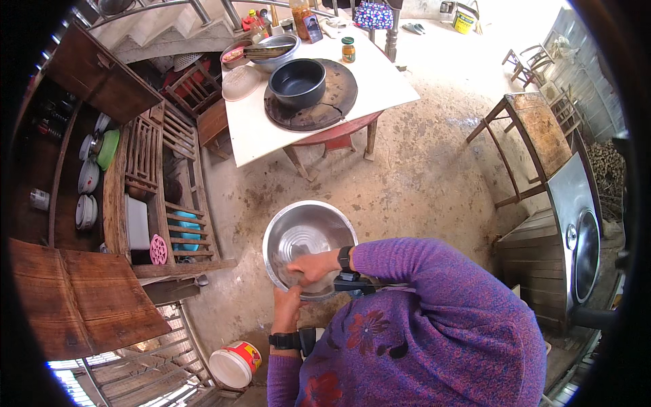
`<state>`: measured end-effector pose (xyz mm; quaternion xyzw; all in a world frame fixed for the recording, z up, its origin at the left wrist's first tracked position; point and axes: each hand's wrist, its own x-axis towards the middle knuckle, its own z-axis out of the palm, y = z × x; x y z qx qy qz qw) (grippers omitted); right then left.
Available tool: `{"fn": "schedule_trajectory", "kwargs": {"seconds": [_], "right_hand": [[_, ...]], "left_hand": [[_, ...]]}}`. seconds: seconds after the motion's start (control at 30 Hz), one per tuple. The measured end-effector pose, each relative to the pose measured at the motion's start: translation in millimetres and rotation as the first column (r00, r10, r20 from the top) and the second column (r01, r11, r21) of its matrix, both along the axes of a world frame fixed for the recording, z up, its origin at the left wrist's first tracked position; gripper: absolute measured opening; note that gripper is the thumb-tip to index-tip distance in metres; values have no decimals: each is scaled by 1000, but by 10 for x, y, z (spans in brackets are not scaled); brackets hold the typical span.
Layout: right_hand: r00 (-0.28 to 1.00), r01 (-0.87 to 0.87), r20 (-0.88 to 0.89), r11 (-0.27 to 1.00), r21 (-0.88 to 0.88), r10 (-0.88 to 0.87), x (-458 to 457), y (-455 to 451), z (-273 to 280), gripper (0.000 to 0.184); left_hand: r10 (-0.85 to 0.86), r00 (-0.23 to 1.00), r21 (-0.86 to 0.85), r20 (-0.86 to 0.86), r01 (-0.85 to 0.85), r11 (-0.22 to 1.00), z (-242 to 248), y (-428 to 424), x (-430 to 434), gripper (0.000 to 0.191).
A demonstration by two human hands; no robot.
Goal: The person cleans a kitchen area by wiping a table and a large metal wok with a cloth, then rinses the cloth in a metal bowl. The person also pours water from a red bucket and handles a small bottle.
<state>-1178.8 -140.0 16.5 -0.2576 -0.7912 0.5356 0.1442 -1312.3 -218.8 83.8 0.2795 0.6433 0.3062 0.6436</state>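
A large stainless-steel basin [339,223] is right in front of my body, its round inside facing up at me. My left hand [289,301] grips the basin's near-left rim, with the thumb on top. Over the inside wall, my right hand [314,266] reaches in with fingers bent and pointing left. A greyish blur surrounds its fingertips, so whether they hold something cannot be made out. Dark straps circle both wrists, and purple knitted sleeves cover my arms.
Ahead, a white-topped table [376,81] carries a black pot [297,84] on a round wooden board [342,91]. An open wooden cabinet [114,203] with dishes stands left. A white bucket [231,369] lies at lower left. To the right are a wooden table [539,127] and a stove with a wok [587,254].
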Motion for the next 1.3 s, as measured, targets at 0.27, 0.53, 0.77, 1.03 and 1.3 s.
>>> {"fn": "schedule_trajectory", "kwargs": {"seconds": [0.27, 0.53, 0.77, 1.03, 1.3], "right_hand": [[828, 198, 356, 820, 537, -433, 599, 507, 123, 23], [931, 364, -51, 921, 136, -361, 147, 167, 269, 41], [994, -88, 65, 995, -41, 90, 357, -107, 276, 39], [687, -43, 652, 878, 476, -320, 838, 455, 743, 18], [792, 599, -15, 783, -169, -610, 1542, 531, 886, 23]], "left_hand": [[24, 999, -1, -22, -24, 1000, 123, 62, 144, 48], [-38, 996, 14, -75, 39, 999, 143, 52, 162, 51], [85, 990, 241, -112, -56, 969, -70, -33, -73, 55], [129, 972, 303, -195, -66, 951, -134, 85, -105, 66], [472, 827, 175, 304, -536, 826, 255, 131, -578, 54]]}}
